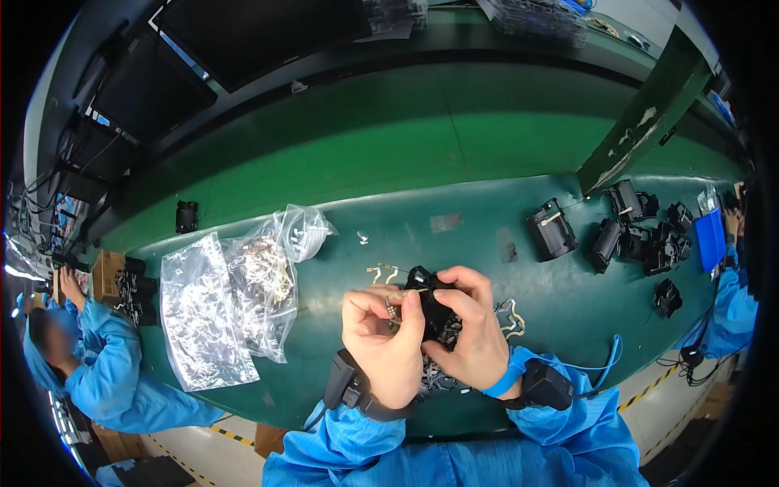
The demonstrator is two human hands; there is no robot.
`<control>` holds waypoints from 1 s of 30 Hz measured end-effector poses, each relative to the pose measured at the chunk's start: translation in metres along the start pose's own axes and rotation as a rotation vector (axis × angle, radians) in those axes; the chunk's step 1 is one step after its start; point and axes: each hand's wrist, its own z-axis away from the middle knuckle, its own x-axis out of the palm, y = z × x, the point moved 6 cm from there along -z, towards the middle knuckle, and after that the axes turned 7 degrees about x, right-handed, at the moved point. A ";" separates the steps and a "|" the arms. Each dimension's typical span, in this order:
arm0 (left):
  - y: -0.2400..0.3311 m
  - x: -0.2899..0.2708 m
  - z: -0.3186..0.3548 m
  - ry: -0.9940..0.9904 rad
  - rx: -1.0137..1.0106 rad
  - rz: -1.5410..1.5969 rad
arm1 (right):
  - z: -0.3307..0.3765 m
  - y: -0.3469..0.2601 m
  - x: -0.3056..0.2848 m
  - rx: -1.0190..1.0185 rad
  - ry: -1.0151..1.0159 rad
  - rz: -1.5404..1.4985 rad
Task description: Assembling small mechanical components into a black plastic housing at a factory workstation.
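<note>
Over the green bench, my right hand (pixel 479 337) grips a black plastic housing (pixel 420 280) between thumb and fingers. Close against it, my left hand (pixel 385 345) pinches a small gold-coloured contact strip (pixel 392 308) at the housing's near left side. The fingers partly hide both the strip and the lower part of the housing. A few similar thin strips (pixel 388 272) lie just beyond my left hand, and another light strip (pixel 513 319) rests right of my right hand. Beneath my hands is a pile of small metal parts (pixel 438 381), mostly covered.
Clear plastic bags (pixel 207 308) with small parts lie at left. Several black housings (pixel 554 230) stand at right, near a blue bin (pixel 711 241). A green post (pixel 645 122) rises at back right. A blue cord (pixel 613 357) trails from my right wrist. People in blue sit on both sides.
</note>
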 end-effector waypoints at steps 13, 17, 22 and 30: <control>0.003 0.005 0.000 -0.131 -0.052 -0.016 | -0.002 0.001 -0.007 -0.006 0.044 -0.015; -0.003 0.003 0.001 -0.149 -0.074 0.032 | -0.004 0.000 -0.009 -0.009 0.030 -0.056; -0.004 0.000 0.000 -0.161 -0.051 -0.018 | -0.004 0.003 -0.008 0.017 0.012 -0.093; 0.011 -0.002 -0.010 -0.138 0.078 -0.290 | -0.003 0.007 -0.011 0.044 0.037 -0.105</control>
